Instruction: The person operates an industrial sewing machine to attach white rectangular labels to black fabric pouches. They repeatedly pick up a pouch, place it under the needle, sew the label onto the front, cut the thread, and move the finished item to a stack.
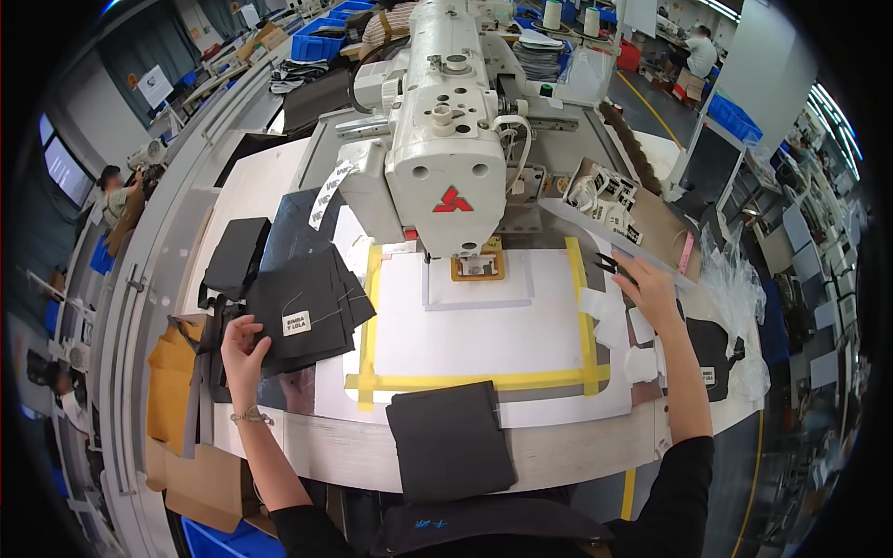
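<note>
My left hand (244, 352) is at the left edge of a stack of black fabric pieces (321, 270). Its thumb and fingers curl onto the top piece (279, 349), which bears a small white printed label (296, 323) and a loose thread. On the right, my right hand (648, 290) is closed around a small black tool with two tips, like thread snips (606, 264), raised over white paper scraps. Between my hands stands a white sewing machine (446, 158). Its small yellow-edged frame (477, 268) is over a white sheet (465, 335) bordered with yellow tape.
A stack of black pieces (451, 439) overhangs the table's front edge. At right are a box of labels (605, 200), clear plastic (735, 298) and a labelled black piece (712, 353). A ribbon of labels (327, 195) hangs from the machine. Yellow material (174, 386) is at left.
</note>
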Demonstrator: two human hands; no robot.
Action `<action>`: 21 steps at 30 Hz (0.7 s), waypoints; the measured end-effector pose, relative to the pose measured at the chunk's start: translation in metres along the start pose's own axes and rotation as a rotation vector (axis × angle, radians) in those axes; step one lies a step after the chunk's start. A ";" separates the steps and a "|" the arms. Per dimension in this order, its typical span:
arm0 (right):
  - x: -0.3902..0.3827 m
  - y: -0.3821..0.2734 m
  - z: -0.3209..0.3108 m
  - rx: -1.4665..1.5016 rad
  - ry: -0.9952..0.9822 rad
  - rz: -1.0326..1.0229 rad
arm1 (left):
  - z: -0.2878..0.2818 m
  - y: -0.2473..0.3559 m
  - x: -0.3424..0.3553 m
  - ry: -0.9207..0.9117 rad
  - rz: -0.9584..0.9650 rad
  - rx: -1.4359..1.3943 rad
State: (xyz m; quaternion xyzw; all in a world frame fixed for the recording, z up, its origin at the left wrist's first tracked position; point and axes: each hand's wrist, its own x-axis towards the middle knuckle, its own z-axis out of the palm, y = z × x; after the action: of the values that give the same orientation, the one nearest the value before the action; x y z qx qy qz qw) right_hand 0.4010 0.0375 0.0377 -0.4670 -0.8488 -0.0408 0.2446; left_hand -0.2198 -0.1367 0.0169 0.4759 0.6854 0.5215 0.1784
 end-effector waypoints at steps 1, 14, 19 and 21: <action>-0.002 0.002 -0.001 -0.008 0.016 0.027 | -0.006 -0.008 -0.002 -0.039 -0.051 0.096; -0.053 0.045 0.012 -0.442 -0.040 0.270 | 0.075 0.045 0.003 0.169 0.490 0.598; -0.039 0.010 -0.018 -0.293 -0.071 0.063 | 0.132 0.081 -0.002 -0.062 0.714 0.531; -0.040 0.002 -0.026 0.073 -0.290 -0.014 | 0.155 0.094 -0.006 -0.155 0.821 0.506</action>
State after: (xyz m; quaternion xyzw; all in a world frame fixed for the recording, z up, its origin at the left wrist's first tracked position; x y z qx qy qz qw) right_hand 0.4297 0.0001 0.0420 -0.4528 -0.8794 0.0562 0.1357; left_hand -0.0580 -0.0570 0.0379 0.7728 0.5309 0.3291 -0.1128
